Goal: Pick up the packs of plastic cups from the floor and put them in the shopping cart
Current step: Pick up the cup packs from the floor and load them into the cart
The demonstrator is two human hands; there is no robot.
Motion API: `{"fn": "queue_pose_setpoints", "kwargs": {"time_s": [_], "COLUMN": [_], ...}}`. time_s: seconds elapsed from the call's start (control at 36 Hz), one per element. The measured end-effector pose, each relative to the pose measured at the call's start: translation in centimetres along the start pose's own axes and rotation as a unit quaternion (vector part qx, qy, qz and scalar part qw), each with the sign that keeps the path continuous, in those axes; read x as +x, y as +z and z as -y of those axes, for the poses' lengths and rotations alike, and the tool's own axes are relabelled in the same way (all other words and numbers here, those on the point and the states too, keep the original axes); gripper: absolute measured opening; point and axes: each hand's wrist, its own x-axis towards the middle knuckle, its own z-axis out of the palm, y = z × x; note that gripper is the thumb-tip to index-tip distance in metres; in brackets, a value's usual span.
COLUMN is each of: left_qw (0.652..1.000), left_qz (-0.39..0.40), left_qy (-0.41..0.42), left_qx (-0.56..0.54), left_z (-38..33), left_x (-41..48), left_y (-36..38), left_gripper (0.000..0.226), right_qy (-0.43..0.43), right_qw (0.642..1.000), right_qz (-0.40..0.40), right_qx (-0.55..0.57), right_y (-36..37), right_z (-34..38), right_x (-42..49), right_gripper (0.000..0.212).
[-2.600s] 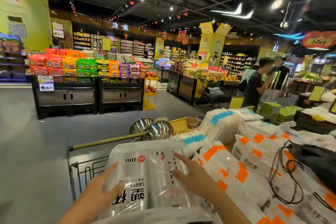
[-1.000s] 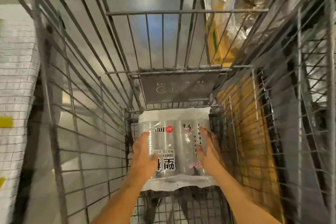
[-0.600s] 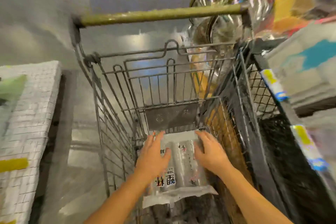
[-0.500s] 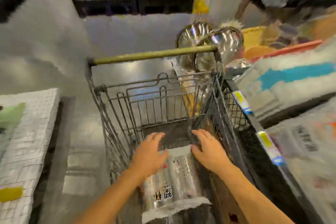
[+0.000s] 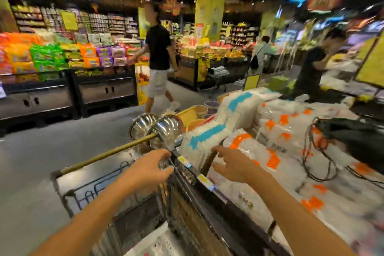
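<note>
Head view: a pack of cups (image 5: pixel 153 243) lies low in the cart (image 5: pixel 116 210), beneath the left hand (image 5: pixel 149 170). Both hands are empty, fingers spread; right hand (image 5: pixel 232 165) sits nearer the stacked packs (image 5: pixel 245 149) just beyond it, long sides running away.

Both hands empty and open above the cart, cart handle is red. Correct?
Not quite. In the head view the left hand and right hand are indeed empty and open, but the cart handle is a yellowish olive bar, not red.
</note>
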Motion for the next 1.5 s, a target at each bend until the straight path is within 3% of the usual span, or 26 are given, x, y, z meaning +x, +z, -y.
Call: {"fn": "queue_pose_setpoints", "kwargs": {"time_s": [0.17, 0.39, 0.69, 0.89, 1.06, 1.17, 1.22, 1.36, 1.5], "left_qw": [0.998, 0.989, 0.937, 0.843, 0.742, 0.672, 0.633, 0.542, 0.485], "left_qz": [0.018, 0.052, 0.123, 0.208, 0.278, 0.340, 0.371, 0.411, 0.431], "left_qy": [0.052, 0.138, 0.328, 0.495, 0.610, 0.658, 0.679, 0.732, 0.761], "left_qx": [-0.010, -0.008, -0.006, 0.022, 0.002, -0.008, -0.016, -0.026, -0.015], "left_z": [-7.7, -18.7, -31.6, -38.4, -42.0, -43.1, -43.0, -42.1, -41.7], "left_x": [-1.5, -3.8, -8.7, -13.7, -22.1, -28.4, -31.9, -40.7, -48.9], "left_y": [0.8, 6.8, 14.8, 19.2, 21.7, 22.8, 23.4, 24.5, 25.5], "left_gripper": [0.062, 0.050, 0.049, 0.046, 0.032, 0.046, 0.042, 0.037, 0.041], "right_qy": [0.061, 0.180, 0.360, 0.510, 0.633, 0.693, 0.720, 0.780, 0.816], "right_qw": [0.997, 0.980, 0.917, 0.825, 0.726, 0.664, 0.623, 0.530, 0.466], "right_qz": [-0.048, -0.086, -0.170, -0.244, -0.268, -0.281, -0.307, -0.332, -0.342], "right_qx": [0.014, 0.001, -0.004, 0.000, -0.008, -0.005, -0.005, 0.004, 0.022], "right_y": [-4.8, -7.8, -8.0, -4.9, -0.9, 1.9, 3.7, 8.1, 11.5], "right_z": [-4.3, -11.3, -13.5, -8.7, -1.6, 4.4, 7.9, 15.7, 21.4], "right_x": [-9.2, -22.7, -41.9, -53.9, -63.7, -69.0, -71.5, -77.3, -82.2], "right_gripper": [0.050, 0.051, 0.041, 0.033, 0.042, 0.023, 0.016, 0.034, 0.037]}}
